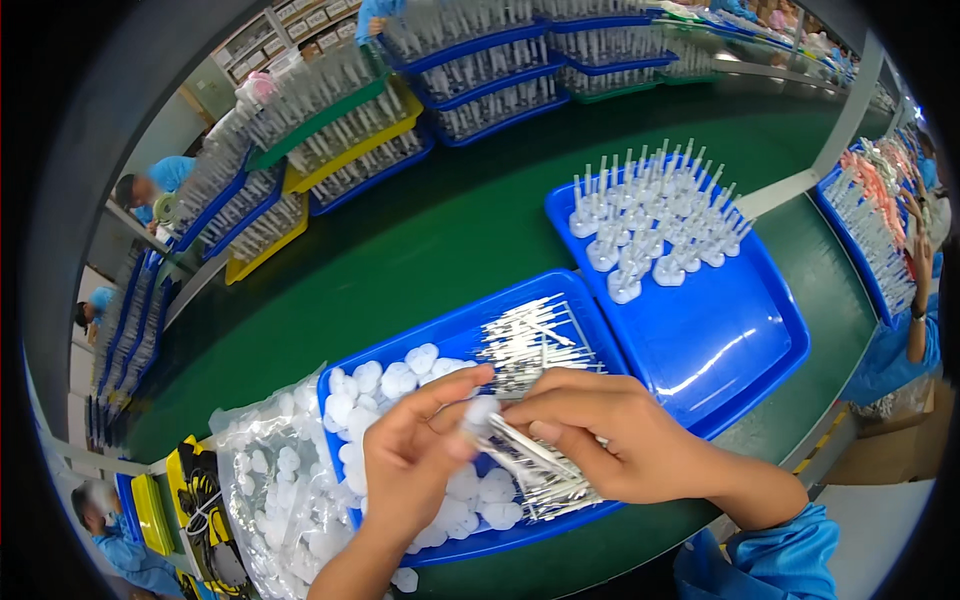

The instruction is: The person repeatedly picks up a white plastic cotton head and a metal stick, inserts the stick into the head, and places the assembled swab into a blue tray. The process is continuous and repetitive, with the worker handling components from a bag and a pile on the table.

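My left hand [405, 460] is closed in a pinch around a small white round plastic piece [481, 411], blurred by motion. From the right, my right hand [625, 435] has its thumb and fingers closed on a thin pale rod [515, 440] whose end meets the round piece; the exact join is too blurred to tell. Both hands are over a blue tray [445, 318]. Its left part holds many white round pieces [400, 378], and white thin rods [530, 340] lie in a pile in its right part, partly hidden by my right hand.
Beyond, another blue tray [690, 350] bears upright clear pieces with rods [660, 215]. A plastic bag [270, 480] of round pieces lies left. Stacked trays [490, 80] line the far side of the green table [400, 230]. Co-workers in blue sit left and right.
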